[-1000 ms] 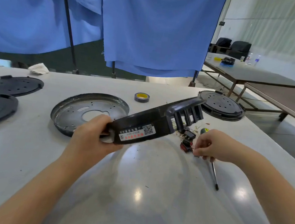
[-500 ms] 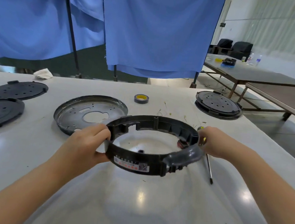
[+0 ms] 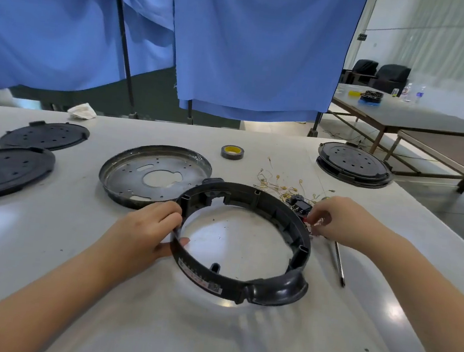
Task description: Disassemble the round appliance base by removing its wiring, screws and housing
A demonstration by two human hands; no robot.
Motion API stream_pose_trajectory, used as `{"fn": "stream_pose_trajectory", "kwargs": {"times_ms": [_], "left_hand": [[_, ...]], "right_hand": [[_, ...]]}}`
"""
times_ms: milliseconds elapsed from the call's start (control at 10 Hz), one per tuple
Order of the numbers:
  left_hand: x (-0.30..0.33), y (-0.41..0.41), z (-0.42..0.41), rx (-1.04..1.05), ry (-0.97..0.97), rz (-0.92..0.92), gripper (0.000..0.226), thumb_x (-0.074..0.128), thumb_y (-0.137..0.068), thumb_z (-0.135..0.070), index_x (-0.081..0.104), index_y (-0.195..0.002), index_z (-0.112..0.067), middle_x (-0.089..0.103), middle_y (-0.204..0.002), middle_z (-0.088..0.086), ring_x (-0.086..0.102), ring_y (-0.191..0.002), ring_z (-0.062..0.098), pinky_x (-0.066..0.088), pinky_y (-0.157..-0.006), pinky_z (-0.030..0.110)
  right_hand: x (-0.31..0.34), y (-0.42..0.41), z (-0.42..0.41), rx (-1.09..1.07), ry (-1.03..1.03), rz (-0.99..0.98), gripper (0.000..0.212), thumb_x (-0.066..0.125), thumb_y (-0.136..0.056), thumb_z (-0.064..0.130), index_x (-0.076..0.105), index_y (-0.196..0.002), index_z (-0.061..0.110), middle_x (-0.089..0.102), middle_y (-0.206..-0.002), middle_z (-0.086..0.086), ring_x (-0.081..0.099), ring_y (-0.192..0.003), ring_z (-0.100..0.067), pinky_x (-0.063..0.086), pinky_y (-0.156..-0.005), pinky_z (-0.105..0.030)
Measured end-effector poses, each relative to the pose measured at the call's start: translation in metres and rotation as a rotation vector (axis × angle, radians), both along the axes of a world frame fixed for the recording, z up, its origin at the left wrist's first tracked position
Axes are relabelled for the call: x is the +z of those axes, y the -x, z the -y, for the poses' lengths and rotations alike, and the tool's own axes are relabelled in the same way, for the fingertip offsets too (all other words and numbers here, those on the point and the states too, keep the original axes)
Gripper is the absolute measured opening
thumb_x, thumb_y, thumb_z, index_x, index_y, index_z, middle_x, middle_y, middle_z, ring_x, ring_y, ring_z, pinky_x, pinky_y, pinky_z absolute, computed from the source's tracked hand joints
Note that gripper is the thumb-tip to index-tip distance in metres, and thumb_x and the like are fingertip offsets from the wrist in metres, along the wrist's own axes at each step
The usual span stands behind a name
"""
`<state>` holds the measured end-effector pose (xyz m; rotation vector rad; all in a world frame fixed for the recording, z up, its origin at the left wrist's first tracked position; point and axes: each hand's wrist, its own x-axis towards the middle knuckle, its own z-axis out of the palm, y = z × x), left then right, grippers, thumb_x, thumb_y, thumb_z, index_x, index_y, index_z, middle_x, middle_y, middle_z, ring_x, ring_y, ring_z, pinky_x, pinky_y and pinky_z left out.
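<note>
From the head camera I see the black ring housing (image 3: 242,240) lying flat on the white bench (image 3: 44,241), open side up, its label facing me and a scooped lip at its near right. My left hand (image 3: 143,232) has a closed grip on the ring's left wall, thumb inside the rim and fingers curled over the outside. My right hand (image 3: 341,220) sits just beyond the ring's right edge, fingertips pinched on something small and pale next to the black switch block (image 3: 299,205); I think it is a connector or wire end, but the view is too blurred to be sure. A scatter of loose gold-tipped wires (image 3: 279,182) lies on the bench behind the ring. A screwdriver (image 3: 339,263) lies under my right wrist, shaft pointing toward me. The metal base plate (image 3: 152,178) rests behind and left of the ring, touching or nearly touching it. Farther back stands a roll of tape (image 3: 232,152); two black perforated discs (image 3: 9,167) lie at far left, and another black round base (image 3: 353,163) sits at far right.
</note>
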<state>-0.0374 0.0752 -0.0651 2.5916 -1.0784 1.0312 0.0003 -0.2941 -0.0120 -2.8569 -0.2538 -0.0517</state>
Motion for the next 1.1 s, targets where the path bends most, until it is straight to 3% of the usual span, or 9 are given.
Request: {"fn": "stream_pose_trajectory", "kwargs": {"times_ms": [200,300,400,500,600,700,800,1000,1100], "left_hand": [[0.003,-0.002,-0.005,0.001,-0.064,-0.056,0.034,0.057,-0.088,-0.049,0.049,-0.086,-0.015,0.059,-0.097,-0.001,0.053,-0.075,0.013,0.036,-0.057,0.018],[0.014,-0.005,-0.009,-0.031,-0.137,-0.061,0.037,0.055,-0.085,-0.050,0.053,-0.086,-0.013,0.060,-0.094,0.001,0.056,-0.068,0.017,0.044,-0.052,0.022],[0.025,-0.006,-0.012,-0.059,-0.182,-0.091,0.054,0.050,-0.080,-0.062,0.059,-0.082,-0.009,0.061,-0.090,0.002,0.057,-0.063,0.020,0.049,-0.047,0.029],[0.033,-0.004,-0.013,-0.047,-0.228,-0.142,0.069,0.055,-0.066,-0.077,0.060,-0.084,-0.011,0.062,-0.090,-0.001,0.060,-0.066,0.018,0.050,-0.050,0.027],[0.034,-0.002,-0.016,-0.028,-0.236,-0.186,0.080,0.050,-0.059,-0.087,0.061,-0.085,-0.012,0.064,-0.088,-0.005,0.060,-0.069,0.016,0.049,-0.054,0.023],[0.030,0.000,-0.019,0.005,-0.191,-0.284,0.088,0.041,-0.064,-0.092,0.063,-0.094,-0.012,0.065,-0.097,-0.004,0.062,-0.084,0.017,0.053,-0.068,0.029],[0.028,0.002,-0.020,0.042,-0.158,-0.336,0.087,0.030,-0.070,-0.091,0.062,-0.097,-0.015,0.063,-0.102,-0.004,0.060,-0.094,0.016,0.051,-0.076,0.034],[0.028,0.003,-0.011,0.046,0.189,-0.419,0.061,0.030,-0.086,-0.073,0.067,-0.087,-0.025,0.064,-0.084,-0.019,0.057,-0.082,0.001,0.043,-0.079,0.022],[0.032,-0.006,-0.003,0.085,0.390,-0.398,0.044,0.039,-0.090,-0.057,0.067,-0.080,-0.024,0.065,-0.075,-0.017,0.059,-0.075,0.003,0.046,-0.072,0.024]], "right_hand": [[-0.001,0.001,-0.027,0.016,-0.262,0.067,0.007,0.061,-0.088,0.025,0.067,-0.090,0.029,0.064,-0.082,0.014,0.057,-0.071,0.001,0.044,-0.061,-0.015],[-0.008,-0.002,-0.038,-0.022,-0.250,0.011,0.015,0.062,-0.087,0.026,0.060,-0.102,0.029,0.059,-0.087,0.015,0.054,-0.076,0.001,0.044,-0.068,-0.023],[-0.013,-0.006,-0.043,-0.057,-0.283,0.021,0.025,0.061,-0.086,0.016,0.060,-0.109,0.026,0.057,-0.087,0.012,0.055,-0.076,-0.004,0.043,-0.065,-0.021],[-0.018,-0.007,-0.045,-0.077,-0.301,0.053,0.025,0.059,-0.086,0.015,0.062,-0.109,0.026,0.056,-0.087,0.013,0.057,-0.076,-0.009,0.048,-0.074,-0.028],[-0.020,-0.007,-0.046,-0.085,-0.327,0.089,0.025,0.058,-0.084,0.014,0.063,-0.105,0.028,0.058,-0.086,0.014,0.056,-0.074,-0.007,0.048,-0.072,-0.026],[-0.022,-0.007,-0.047,-0.079,-0.339,0.100,0.025,0.058,-0.084,0.015,0.062,-0.103,0.031,0.058,-0.086,0.015,0.056,-0.074,-0.003,0.042,-0.065,-0.020],[-0.023,-0.006,-0.047,-0.086,-0.350,0.099,0.025,0.058,-0.084,0.016,0.062,-0.103,0.032,0.059,-0.086,0.015,0.056,-0.075,-0.003,0.043,-0.069,-0.023],[-0.021,-0.006,-0.044,-0.074,-0.365,0.100,0.015,0.060,-0.087,0.025,0.063,-0.097,0.036,0.063,-0.086,0.017,0.058,-0.079,-0.001,0.043,-0.062,-0.017],[-0.012,-0.006,-0.045,-0.109,-0.462,0.170,0.010,0.060,-0.087,0.028,0.068,-0.092,0.032,0.065,-0.081,0.017,0.058,-0.072,-0.002,0.045,-0.057,-0.020]]}}
